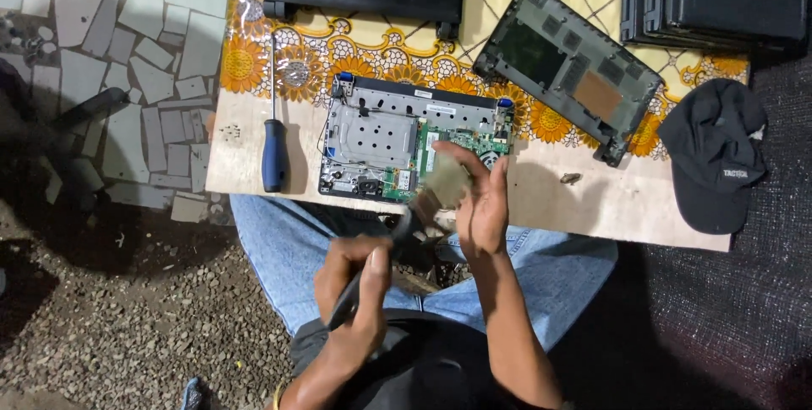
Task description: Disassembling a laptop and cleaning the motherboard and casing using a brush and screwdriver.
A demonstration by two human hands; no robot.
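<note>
While two hands point(355, 279) point(482, 207) grip one brush point(423, 207), one opened laptop point(406, 139), one screwdriver point(274, 135)

Around the opened laptop base point(414, 139), silver metal with a green board, you see a yellow cloth point(279, 55) patterned with orange sunflowers behind it, a blue-handled screwdriver point(274, 152) on its left, a black cap point(715, 152) far right, your blue jeans point(279, 249) below, and your pale-bristled, black-handled brush point(444, 186) over it.
</note>
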